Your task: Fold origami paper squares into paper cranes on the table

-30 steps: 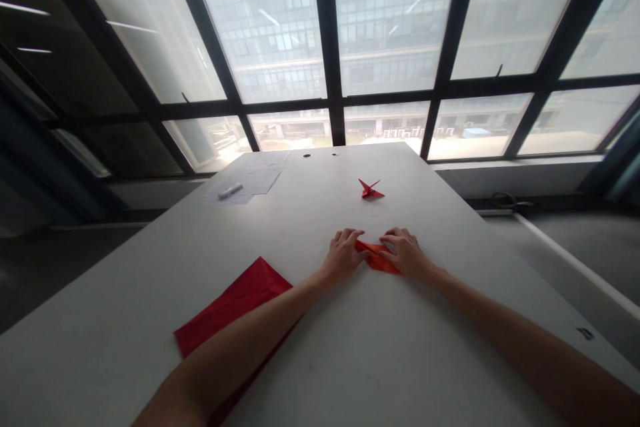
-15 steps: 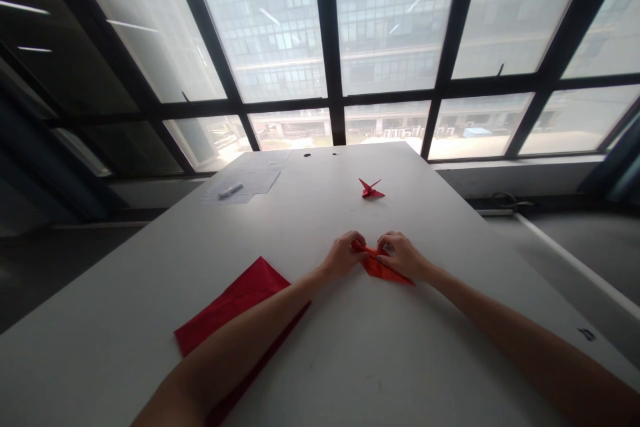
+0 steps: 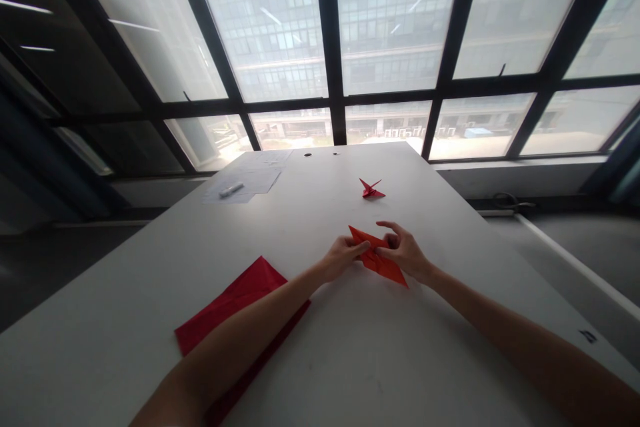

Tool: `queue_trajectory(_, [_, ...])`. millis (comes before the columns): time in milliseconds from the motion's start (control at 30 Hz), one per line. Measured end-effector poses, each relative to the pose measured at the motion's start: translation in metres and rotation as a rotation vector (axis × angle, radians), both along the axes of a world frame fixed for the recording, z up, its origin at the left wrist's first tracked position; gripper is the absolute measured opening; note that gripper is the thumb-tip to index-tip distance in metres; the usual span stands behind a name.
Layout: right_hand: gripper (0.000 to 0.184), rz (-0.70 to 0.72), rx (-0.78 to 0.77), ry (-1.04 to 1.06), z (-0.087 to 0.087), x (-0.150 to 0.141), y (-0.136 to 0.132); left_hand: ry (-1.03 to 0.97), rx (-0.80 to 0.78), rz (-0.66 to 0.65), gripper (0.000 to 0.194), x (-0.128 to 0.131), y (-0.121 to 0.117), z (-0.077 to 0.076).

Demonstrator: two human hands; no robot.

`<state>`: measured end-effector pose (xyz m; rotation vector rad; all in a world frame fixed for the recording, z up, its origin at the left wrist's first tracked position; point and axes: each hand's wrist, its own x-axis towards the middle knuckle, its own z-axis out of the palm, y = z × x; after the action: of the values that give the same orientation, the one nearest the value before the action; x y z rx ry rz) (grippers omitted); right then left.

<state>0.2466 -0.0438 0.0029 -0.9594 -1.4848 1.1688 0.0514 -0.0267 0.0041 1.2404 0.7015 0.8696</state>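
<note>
Between my two hands is a folded sheet of orange-red origami paper (image 3: 384,265), a slanting four-cornered shape with one point up at the left and another down at the right. My left hand (image 3: 345,256) grips its left edge, thumb on top and fingers behind. At the right edge my right hand (image 3: 404,253) pinches it with the thumb in front; the index finger is raised off the paper. Beyond the hands a folded red paper crane (image 3: 371,191) stands on the white table (image 3: 320,213).
Larger red paper (image 3: 235,297) lies at the left, partly under my left forearm. White sheets (image 3: 263,181) with a white marker-like tube (image 3: 231,190) on them are at the far left. A small dark mark (image 3: 589,335) shows near the right edge. Windows stand behind the table.
The orange-red paper has been opened out and turned, so more of its flat face shows. My right index finger has lifted; my left hand has shifted its hold to the left edge.
</note>
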Motion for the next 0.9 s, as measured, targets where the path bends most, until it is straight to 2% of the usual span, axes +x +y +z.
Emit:
queue_trajectory(67, [0.064,-0.012,-0.04,0.024,0.0004,-0.0022,-0.0021,-0.002,0.031,0.061,0.042,0.001,-0.002,-0.0005])
queue_trajectory(133, [0.054,-0.014,-0.117,0.044,0.0013,-0.0034,-0.0038,-0.018,0.058,0.119,0.04,0.0021,-0.0032,-0.0011])
queue_trajectory(233, [0.043,0.042,-0.198,-0.028,0.0033,-0.0038,-0.0064,-0.037,0.071,0.167,0.038,0.0041,-0.0046,-0.0008])
queue_trajectory(333, [0.041,0.076,-0.199,-0.138,0.0048,-0.0037,-0.0082,-0.05,0.065,0.178,0.038,0.0066,-0.0071,0.0012])
queue_trajectory(467, [0.037,0.073,-0.194,-0.179,0.0035,-0.0035,-0.0084,-0.054,0.06,0.208,0.039,0.009,-0.0101,0.0029])
queue_trajectory(667, [0.04,0.116,-0.195,-0.155,0.0022,-0.0027,-0.0076,-0.111,-0.072,0.23,0.043,0.009,-0.0077,-0.0004])
queue_trajectory(800, [0.057,0.098,-0.242,-0.122,0.0039,-0.0023,-0.0076,-0.115,-0.026,0.264,0.043,0.009,-0.0062,-0.0013])
queue_trajectory(900, [0.054,0.135,-0.224,-0.14,0.0049,-0.0026,-0.0084,-0.085,0.02,0.281,0.044,0.0093,-0.0064,-0.0025])
